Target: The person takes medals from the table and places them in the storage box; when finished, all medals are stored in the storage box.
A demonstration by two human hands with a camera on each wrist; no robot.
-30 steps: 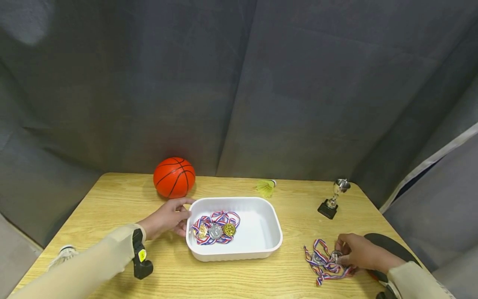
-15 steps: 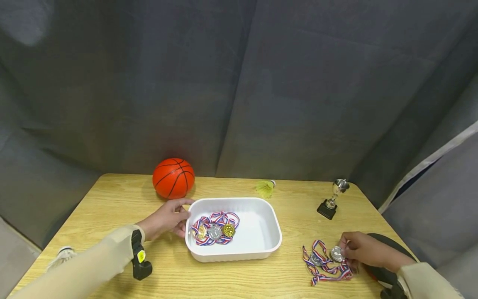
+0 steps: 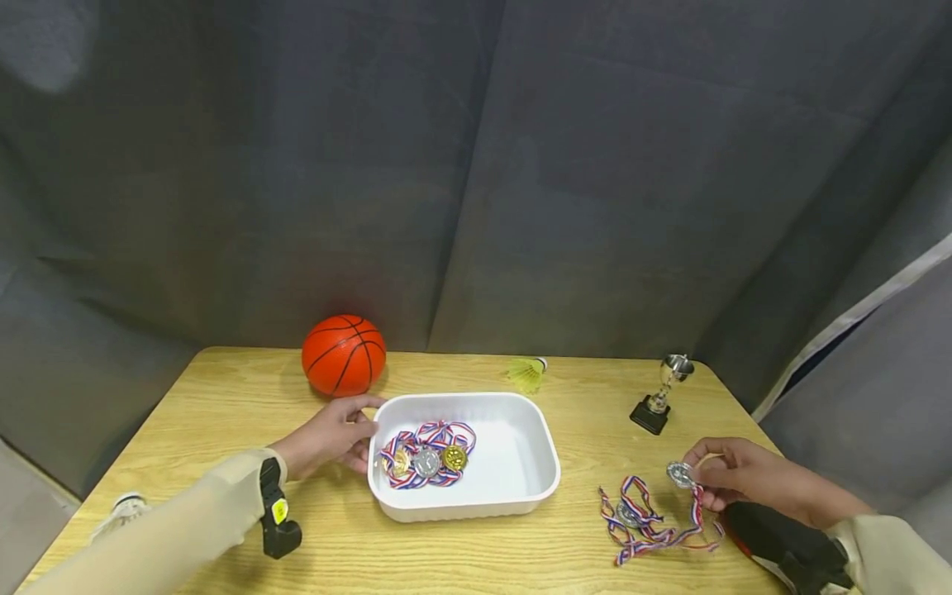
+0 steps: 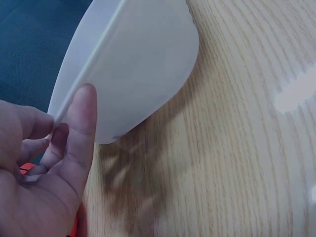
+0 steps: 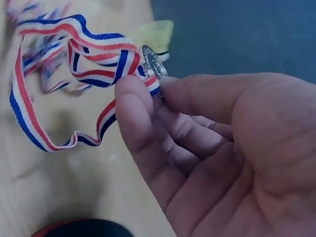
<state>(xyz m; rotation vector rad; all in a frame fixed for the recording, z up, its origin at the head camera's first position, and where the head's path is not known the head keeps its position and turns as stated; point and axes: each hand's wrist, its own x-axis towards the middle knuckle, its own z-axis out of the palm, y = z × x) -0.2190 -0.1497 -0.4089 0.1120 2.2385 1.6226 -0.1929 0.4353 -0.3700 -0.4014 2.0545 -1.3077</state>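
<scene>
My right hand [image 3: 751,478] pinches a silver medal [image 3: 680,474] between thumb and fingers, raised at the table's right side. Its red, white and blue ribbon [image 5: 98,39] trails down to the tabletop. Another silver medal [image 3: 628,514] lies there among tangled ribbon. At the table's middle, a white plastic tray [image 3: 513,454] holds two gold medals and a silver medal [image 3: 426,463] with striped ribbons, at its left end. My left hand [image 3: 333,434] grips the tray's left rim, one finger along the outer wall in the left wrist view.
A small orange basketball [image 3: 344,355] sits behind the tray, and a yellow shuttlecock [image 3: 525,374] lies further right. The little trophy cup [image 3: 658,402] stands at the back right. Beneath my right wrist is a black, red-edged paddle [image 3: 744,525]. A whitish object [image 3: 122,512] lies far left.
My right hand has lifted the silver medal from the ribbon pile, up and slightly right, drawing out its ribbon. The left hand and tray have stayed in place.
</scene>
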